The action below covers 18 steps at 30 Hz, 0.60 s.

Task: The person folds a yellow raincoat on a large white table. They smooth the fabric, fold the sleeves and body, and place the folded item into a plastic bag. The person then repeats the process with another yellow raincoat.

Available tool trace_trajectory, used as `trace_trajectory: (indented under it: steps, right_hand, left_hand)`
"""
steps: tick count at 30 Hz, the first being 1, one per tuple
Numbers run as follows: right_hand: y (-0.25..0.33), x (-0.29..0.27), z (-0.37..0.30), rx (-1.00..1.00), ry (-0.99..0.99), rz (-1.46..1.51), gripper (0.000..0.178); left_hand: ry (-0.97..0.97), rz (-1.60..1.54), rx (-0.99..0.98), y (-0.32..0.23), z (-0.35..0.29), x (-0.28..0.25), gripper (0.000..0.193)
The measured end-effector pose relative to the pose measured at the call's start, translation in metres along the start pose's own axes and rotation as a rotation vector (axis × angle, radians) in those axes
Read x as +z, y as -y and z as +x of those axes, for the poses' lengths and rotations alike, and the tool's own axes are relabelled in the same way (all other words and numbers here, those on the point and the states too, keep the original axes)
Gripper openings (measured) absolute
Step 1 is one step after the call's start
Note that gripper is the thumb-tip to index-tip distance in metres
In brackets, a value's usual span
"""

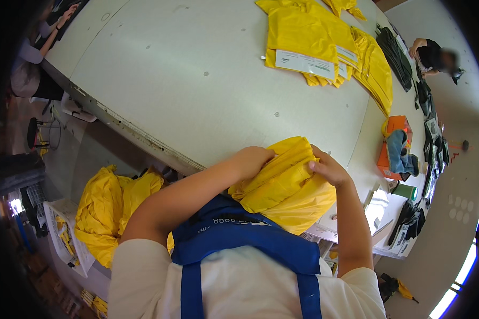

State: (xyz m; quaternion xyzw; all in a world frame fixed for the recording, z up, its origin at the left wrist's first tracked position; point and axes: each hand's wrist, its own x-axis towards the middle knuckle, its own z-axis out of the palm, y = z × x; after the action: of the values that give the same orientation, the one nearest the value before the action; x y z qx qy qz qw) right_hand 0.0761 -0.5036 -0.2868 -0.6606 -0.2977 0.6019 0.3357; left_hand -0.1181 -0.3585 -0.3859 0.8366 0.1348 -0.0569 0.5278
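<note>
A bunched, folded piece of thin, shiny yellow fabric (285, 183) lies at the table's near edge, against my blue apron (223, 228). My left hand (256, 160) grips its upper left side, with the fingertips partly hidden in the folds. On the other side, my right hand (329, 167) pinches the upper right edge, its thumb on top and fingers behind. Loose cloth hangs below the right hand toward my body. What the finished article is, I cannot tell from the folds.
A large pale table (197, 74) spreads ahead. Stacked yellow cloth pieces (303, 32) with white printed panels lie at the far right. An orange box (393, 143) holds blue cloth. At left, more yellow fabric (104, 207) overhangs a white crate (64, 239). Two people work at the table's far sides.
</note>
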Motion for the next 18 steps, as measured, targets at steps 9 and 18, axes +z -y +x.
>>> trace_trajectory:
  steps: [9, 18]
  right_hand:
    - [0.004, 0.016, 0.007, -0.135, -0.138, -0.452, 0.037]
    - [-0.015, 0.05, 0.044, -0.248, -0.473, -1.503, 0.018]
  left_hand:
    - [-0.347, -0.399, -0.269, -0.008, -0.007, -0.001, 0.013]
    - [-0.661, 0.262, 0.158, -0.021, 0.009, -0.004, 0.011]
